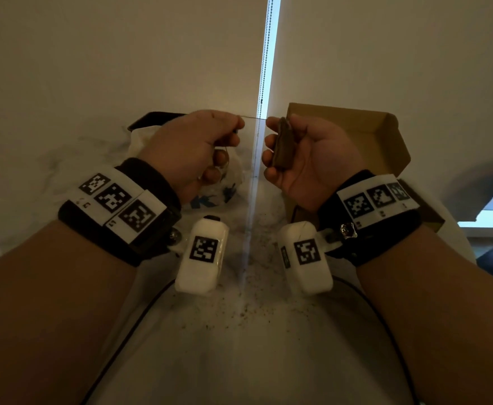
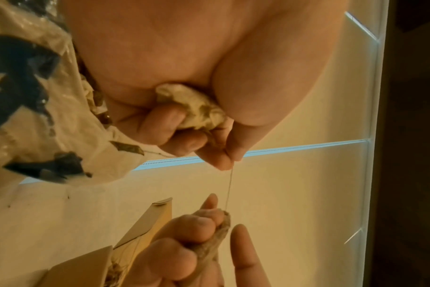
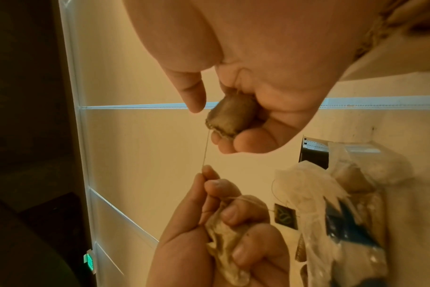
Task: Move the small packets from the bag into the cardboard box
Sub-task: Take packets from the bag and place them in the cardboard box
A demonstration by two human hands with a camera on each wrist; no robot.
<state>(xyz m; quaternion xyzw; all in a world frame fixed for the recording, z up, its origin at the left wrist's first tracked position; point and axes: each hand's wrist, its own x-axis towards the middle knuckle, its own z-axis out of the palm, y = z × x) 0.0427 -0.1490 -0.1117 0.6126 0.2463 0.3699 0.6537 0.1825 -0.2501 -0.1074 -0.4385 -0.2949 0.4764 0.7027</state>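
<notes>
Your right hand (image 1: pixel 312 159) grips a dull brown packet (image 1: pixel 281 144); your left hand (image 1: pixel 189 150) holds a crumpled cream one (image 2: pixel 197 108). Behind them, a clear bag (image 1: pixel 224 188) printed with blue shapes and a plain tan cardboard box (image 1: pixel 379 135). Black wristbands (image 1: pixel 148 200) carry white panels of black-and-white square codes.

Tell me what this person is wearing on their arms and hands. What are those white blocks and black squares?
Both hands, the left hand and the right hand, are bare, with no gloves or sleeves. Each wrist carries a wide black band under a white strip printed with square black-and-white markers. A rounded white block with one such marker hangs below each wrist, and thin dark cables trail back.
</notes>
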